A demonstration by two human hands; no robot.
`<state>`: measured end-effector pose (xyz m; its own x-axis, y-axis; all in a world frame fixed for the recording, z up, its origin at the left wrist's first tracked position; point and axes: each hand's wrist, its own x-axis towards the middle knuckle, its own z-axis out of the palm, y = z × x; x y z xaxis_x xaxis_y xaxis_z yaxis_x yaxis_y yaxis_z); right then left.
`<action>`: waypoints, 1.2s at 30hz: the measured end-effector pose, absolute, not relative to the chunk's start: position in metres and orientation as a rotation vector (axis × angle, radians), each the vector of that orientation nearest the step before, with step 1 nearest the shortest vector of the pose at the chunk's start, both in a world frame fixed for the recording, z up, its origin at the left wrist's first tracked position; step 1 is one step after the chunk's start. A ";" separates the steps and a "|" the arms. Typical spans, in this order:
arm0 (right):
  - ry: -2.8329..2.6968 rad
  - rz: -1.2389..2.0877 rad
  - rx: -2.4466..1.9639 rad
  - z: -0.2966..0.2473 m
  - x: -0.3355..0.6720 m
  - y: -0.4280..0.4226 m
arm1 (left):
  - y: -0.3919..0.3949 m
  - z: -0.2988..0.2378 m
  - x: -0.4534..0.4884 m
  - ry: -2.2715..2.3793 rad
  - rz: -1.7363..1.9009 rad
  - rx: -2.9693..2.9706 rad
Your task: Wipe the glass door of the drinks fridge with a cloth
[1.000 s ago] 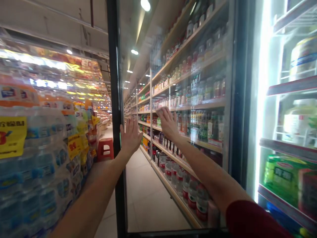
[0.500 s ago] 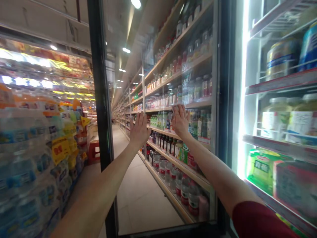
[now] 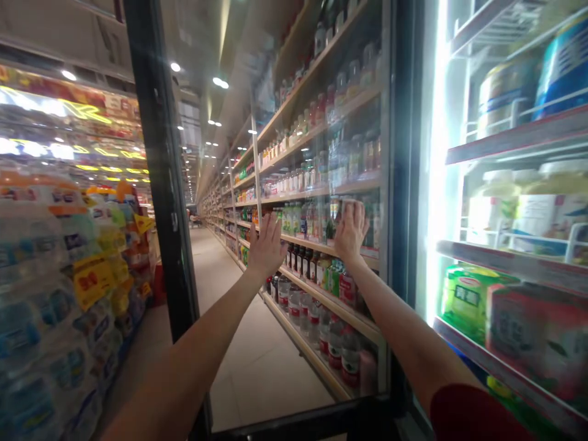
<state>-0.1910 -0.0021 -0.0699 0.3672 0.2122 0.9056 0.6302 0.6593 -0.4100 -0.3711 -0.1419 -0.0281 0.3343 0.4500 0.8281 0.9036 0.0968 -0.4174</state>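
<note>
We find a glass door [image 3: 316, 153] of a lit refrigerator; it stands swung outward, and its black frame [image 3: 162, 184] runs down the left side of the glass. Our right hand [image 3: 351, 233] is open and lies flat on the glass; our left hand [image 3: 265, 247] is open too, with the fingers spread, and it is at the glass further left, but we cannot tell exactly whether its palm touches. Neither hand is clenched and neither grasps anything; the two hands stand near each other, not touching. A dark red sleeve [image 3: 473, 416] covers our right arm near the bottom edge of the view.

Through the glass we see long wooden shelves [image 3: 321, 288] with many bottles; lower down stand bottles with red labels [image 3: 337, 352]. To the right of the door is the inside of the refrigerator, where shelves with red edges [image 3: 514, 147] carry jars with white labels [image 3: 537, 214], a green package [image 3: 466, 300] and a blue can [image 3: 563, 67]. To the left are stacked plastic-wrapped packs of bottled water [image 3: 32, 318] with a yellow tag [image 3: 93, 282]; between these and the shelves runs a tiled floor [image 3: 248, 361], under ceiling lamps [image 3: 174, 66].
</note>
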 end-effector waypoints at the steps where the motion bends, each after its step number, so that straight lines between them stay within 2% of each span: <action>1: -1.222 -0.323 -0.848 -0.076 -0.193 -0.005 | -0.141 -0.031 -0.369 -1.276 -0.527 -1.538; 6: -1.495 -0.488 -0.748 -0.098 -0.204 -0.019 | -0.133 -0.048 -0.357 -1.247 -0.500 -1.586; 12: -1.252 -0.351 -0.903 -0.108 -0.183 -0.003 | -0.133 -0.060 -0.356 -1.221 -0.509 -1.597; 18: -1.536 -0.482 -0.778 -0.126 -0.201 -0.021 | -0.131 -0.068 -0.343 -1.232 -0.482 -1.629; 24: -1.318 -0.325 -0.919 -0.127 -0.184 -0.010 | -0.132 -0.077 -0.345 -1.227 -0.492 -1.626; 31: -1.657 -0.494 -0.685 -0.140 -0.218 -0.033 | -0.137 -0.096 -0.360 -1.246 -0.522 -1.603; 36: -1.501 -0.399 -0.828 -0.128 -0.218 -0.033 | -0.153 -0.099 -0.386 -1.295 -0.564 -1.546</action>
<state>-0.2181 -0.0326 -0.1280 0.0748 0.2538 0.9644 0.6996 0.6758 -0.2322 -0.3857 -0.1530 -0.0991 0.3179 0.4515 0.8337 0.9178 0.0739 -0.3900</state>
